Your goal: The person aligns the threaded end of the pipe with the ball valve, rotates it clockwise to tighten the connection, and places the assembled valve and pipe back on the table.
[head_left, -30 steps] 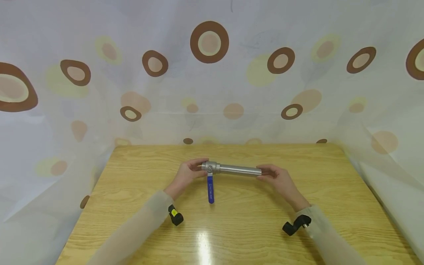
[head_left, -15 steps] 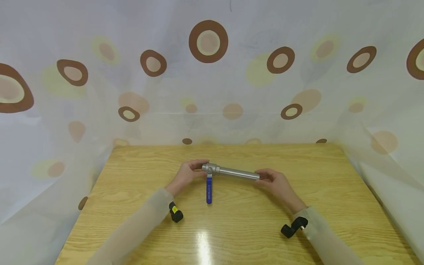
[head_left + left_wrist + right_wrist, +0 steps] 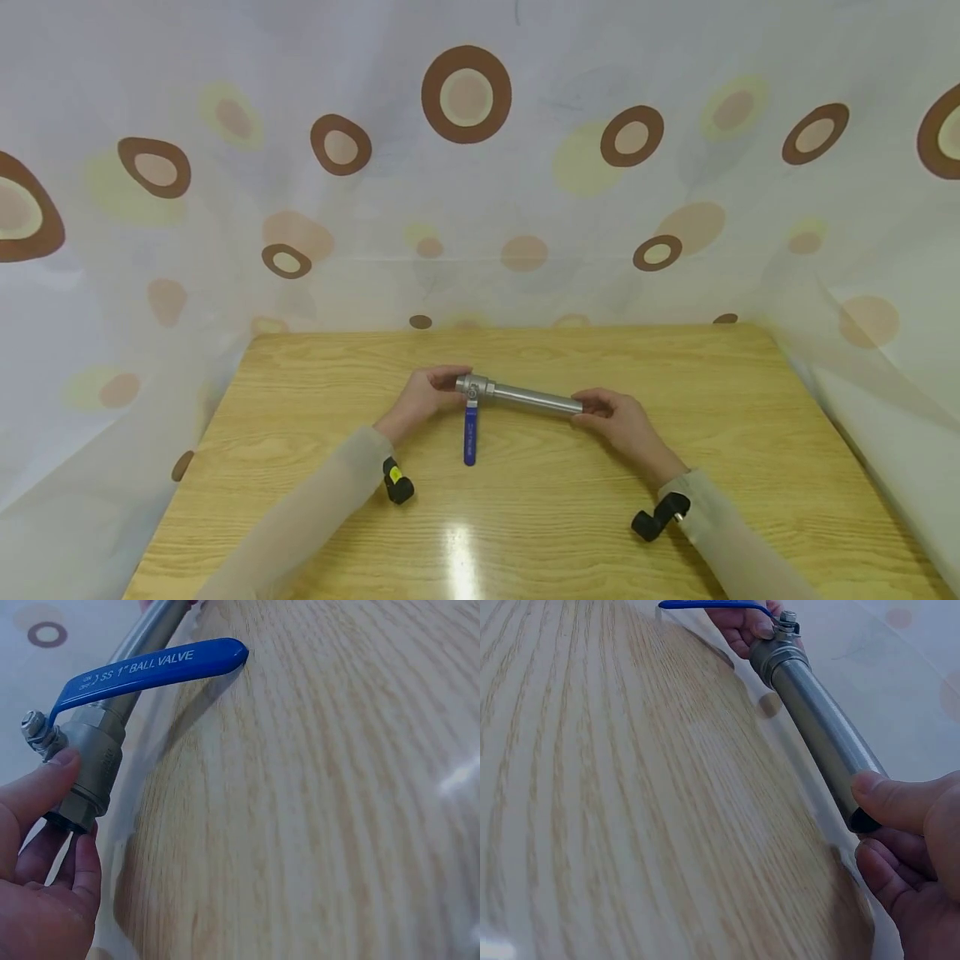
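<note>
A steel ball valve (image 3: 474,386) with a blue lever handle (image 3: 470,435) is joined to a straight steel pipe (image 3: 536,399). My left hand (image 3: 420,398) grips the valve body at its free end, thumb on the near side, as the left wrist view shows. The lever, marked "SS 1" BALL VALVE", sticks out crosswise to the pipe toward me. At the pipe's open right end, my right hand (image 3: 626,425) pinches the tube between thumb and fingers; the thumb (image 3: 889,799) lies on top of the rim. The pipe slopes slightly, its right end nearer me.
Beneath both hands lies a wood-grain table (image 3: 555,517) with a bright light reflection near its front. A white sheet (image 3: 525,192) with brown ring patterns hangs behind it and along both sides. Each wrist carries a black camera mount (image 3: 662,515).
My right hand has moved left and toward me, so the pipe's right end sits lower in view. The valve and lever have shifted slightly left and down, still held by both hands.
</note>
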Available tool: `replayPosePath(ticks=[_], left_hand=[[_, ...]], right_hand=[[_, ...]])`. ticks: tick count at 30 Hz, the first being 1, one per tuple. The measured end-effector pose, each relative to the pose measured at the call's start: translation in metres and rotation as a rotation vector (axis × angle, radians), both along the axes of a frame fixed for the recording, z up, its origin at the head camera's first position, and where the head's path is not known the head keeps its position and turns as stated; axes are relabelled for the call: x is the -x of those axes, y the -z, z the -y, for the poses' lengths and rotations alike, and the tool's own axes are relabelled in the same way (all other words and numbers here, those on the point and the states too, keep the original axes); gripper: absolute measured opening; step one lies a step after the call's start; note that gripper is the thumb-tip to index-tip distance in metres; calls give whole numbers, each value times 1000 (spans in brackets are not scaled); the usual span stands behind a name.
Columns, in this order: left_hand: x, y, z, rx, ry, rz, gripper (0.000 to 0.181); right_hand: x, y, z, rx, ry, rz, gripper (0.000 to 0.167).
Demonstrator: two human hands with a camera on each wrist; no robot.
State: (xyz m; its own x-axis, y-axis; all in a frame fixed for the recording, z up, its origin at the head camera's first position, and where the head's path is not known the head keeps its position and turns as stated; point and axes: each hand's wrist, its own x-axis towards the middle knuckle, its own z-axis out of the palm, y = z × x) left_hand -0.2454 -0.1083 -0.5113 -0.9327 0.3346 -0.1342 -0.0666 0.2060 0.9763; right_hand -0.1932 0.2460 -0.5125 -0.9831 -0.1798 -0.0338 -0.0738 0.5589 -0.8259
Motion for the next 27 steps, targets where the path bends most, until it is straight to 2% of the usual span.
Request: replayPosePath(ticks=[15,23,27], left_hand=[[-3,2,1,19,1,-4,48],[-2,0,6,12,46,-8,50],[-3,0,12,18,61,-10,56]], right_hand=[[-3,2,-1,-33,-24,-3,40],[0,3,-7,-34,-67,-13,40],[-2,6,-15,-4,-44,18,42]])
